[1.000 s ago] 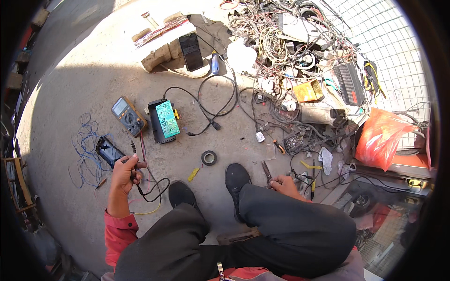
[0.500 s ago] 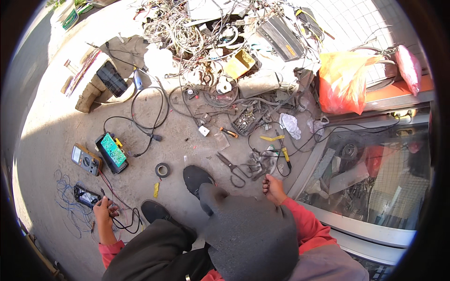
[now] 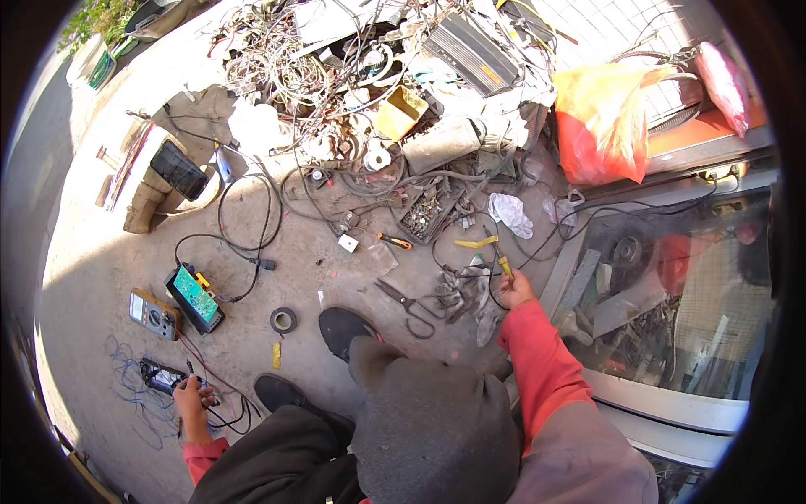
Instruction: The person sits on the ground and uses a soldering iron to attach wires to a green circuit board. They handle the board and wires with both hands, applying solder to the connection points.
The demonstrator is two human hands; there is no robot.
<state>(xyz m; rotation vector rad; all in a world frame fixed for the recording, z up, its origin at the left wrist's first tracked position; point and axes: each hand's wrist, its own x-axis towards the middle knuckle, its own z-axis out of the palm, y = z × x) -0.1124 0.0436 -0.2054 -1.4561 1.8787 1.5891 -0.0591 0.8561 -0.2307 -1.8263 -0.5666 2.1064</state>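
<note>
My left hand [image 3: 193,396] is closed on a black test probe [image 3: 190,368], its dark lead looping beside my knee. Close to those fingers lies a small opened black device [image 3: 159,376] amid thin blue wires. Behind it are a multimeter [image 3: 154,313] with an orange-edged body and a black case with a green circuit board [image 3: 195,291]. At the right, my right hand [image 3: 515,291] grips the yellow handle of a soldering iron [image 3: 505,265]; its fingers cover the lower end. Scissors [image 3: 411,307] and a crumpled grey cloth [image 3: 470,290] lie left of that hand.
A roll of black tape [image 3: 283,320] lies ahead of my shoes. An orange-handled screwdriver [image 3: 395,241] is farther off. A heap of cables and scrap [image 3: 336,76] fills the far side. A glass-topped metal cabinet [image 3: 655,311] borders the right, near an orange bag [image 3: 600,126].
My right hand has reached forward and right from beside the cloth and closed on the soldering iron's handle. My left hand keeps its hold on the probe. The whole view has shifted slightly.
</note>
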